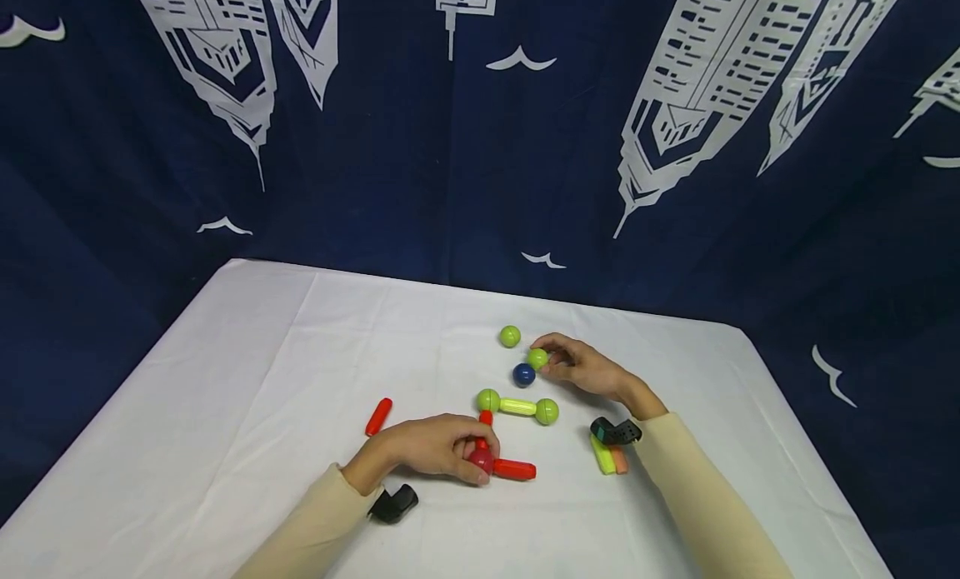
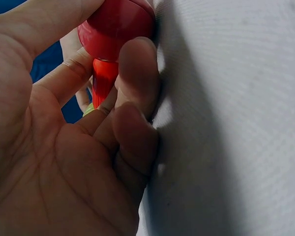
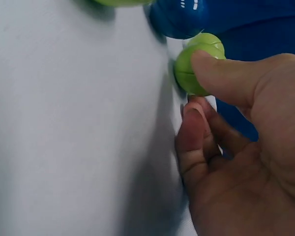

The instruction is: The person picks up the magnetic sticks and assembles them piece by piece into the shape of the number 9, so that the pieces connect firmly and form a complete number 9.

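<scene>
My left hand (image 1: 442, 446) grips a red ball (image 1: 482, 460) at the front middle of the table, thumb on one side and fingers curled on the other. Two red rods join at that ball: one red rod (image 1: 515, 470) points right, the other, partly hidden by the fingers, runs back to a green ball (image 1: 487, 400). From there a light green rod (image 1: 517, 406) leads to another green ball (image 1: 547, 411). Farther back, my right hand (image 1: 588, 369) pinches a loose green ball (image 3: 189, 73) between thumb and fingers. Close beside it sits a dark blue ball (image 1: 524, 375).
Another green ball (image 1: 510, 336) lies behind the blue one. A loose red rod (image 1: 378, 416) is left of my left hand. Near my right wrist lie a yellow-green rod (image 1: 602, 456) and an orange rod (image 1: 619, 460). A white cloth (image 1: 225, 412) covers the table; a dark blue curtain hangs behind.
</scene>
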{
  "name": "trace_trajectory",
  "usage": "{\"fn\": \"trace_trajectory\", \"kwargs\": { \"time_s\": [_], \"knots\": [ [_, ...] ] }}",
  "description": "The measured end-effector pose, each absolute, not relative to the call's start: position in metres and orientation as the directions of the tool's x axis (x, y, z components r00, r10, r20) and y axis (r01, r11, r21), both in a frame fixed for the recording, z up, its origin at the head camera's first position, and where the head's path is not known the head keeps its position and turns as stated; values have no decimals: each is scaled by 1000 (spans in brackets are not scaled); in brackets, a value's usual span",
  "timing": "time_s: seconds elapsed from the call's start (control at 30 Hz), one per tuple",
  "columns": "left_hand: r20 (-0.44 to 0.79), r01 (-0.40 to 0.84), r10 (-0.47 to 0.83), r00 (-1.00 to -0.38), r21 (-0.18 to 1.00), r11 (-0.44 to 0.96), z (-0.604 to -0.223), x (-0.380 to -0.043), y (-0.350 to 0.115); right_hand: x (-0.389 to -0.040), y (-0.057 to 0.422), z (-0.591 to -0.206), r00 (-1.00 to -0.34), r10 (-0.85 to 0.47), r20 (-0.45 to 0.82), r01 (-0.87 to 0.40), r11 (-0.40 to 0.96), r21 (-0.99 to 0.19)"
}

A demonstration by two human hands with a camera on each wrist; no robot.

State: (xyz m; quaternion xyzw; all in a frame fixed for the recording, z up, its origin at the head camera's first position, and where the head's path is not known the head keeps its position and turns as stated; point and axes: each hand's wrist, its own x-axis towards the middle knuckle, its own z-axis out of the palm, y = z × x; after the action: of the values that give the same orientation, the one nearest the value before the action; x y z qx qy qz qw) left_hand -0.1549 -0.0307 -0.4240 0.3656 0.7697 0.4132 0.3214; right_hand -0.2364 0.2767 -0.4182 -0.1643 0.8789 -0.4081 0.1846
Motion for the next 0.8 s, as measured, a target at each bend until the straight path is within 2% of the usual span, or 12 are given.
{"fn": "trace_trajectory", "kwargs": {
  "time_s": [0.37,0.8],
  "knots": [
    [-194,291,826,-529,873,392,-425,-155,-31,-221,286,-417,-929,-359,-94,-191,678,-710],
    [-187,283,832,-523,882,376,-424,-156,-33,-173,304,-404,-924,-373,88,-342,698,-629]
  ]
}}
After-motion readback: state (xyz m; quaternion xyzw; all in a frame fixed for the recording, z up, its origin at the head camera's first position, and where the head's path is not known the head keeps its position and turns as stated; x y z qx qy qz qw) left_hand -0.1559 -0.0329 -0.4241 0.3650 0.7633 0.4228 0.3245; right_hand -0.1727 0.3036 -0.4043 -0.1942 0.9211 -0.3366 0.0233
